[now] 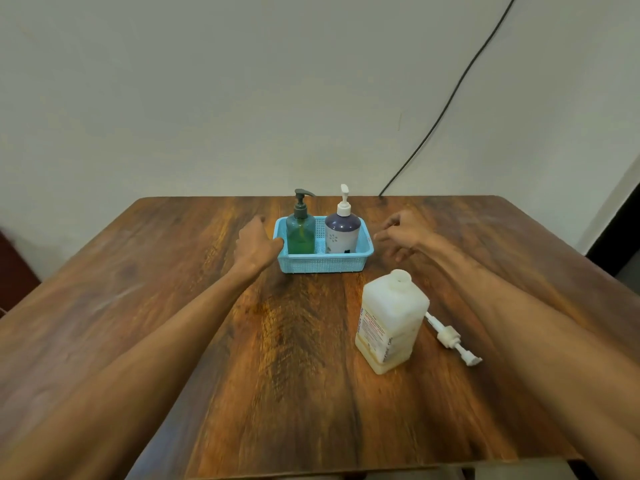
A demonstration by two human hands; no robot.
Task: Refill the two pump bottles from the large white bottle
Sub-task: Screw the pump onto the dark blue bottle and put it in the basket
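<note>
A blue basket stands at the far middle of the wooden table. Inside it, upright, are a green pump bottle on the left and a purple-and-white pump bottle on the right. My left hand touches the basket's left end, thumb at its rim. My right hand hovers just right of the basket with fingers apart, holding nothing. The large white bottle stands nearer me on the right, its neck uncapped. Its white pump lies flat on the table beside it.
A black cable runs down the pale wall to the table's back edge. A dark reddish object sits past the table's left edge. The table's right edge drops off near a dark doorway.
</note>
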